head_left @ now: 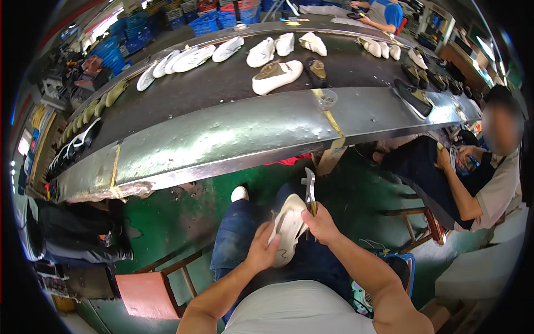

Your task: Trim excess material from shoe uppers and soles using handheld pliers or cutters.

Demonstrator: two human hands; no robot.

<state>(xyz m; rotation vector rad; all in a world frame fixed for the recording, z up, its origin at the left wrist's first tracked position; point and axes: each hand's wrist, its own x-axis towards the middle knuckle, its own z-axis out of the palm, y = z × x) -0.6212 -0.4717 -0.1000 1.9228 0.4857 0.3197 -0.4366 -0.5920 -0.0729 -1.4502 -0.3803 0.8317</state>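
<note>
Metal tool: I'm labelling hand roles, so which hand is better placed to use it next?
Probably the right hand: it grips the metal tool, while the left hand holds the pale shoe.
</note>
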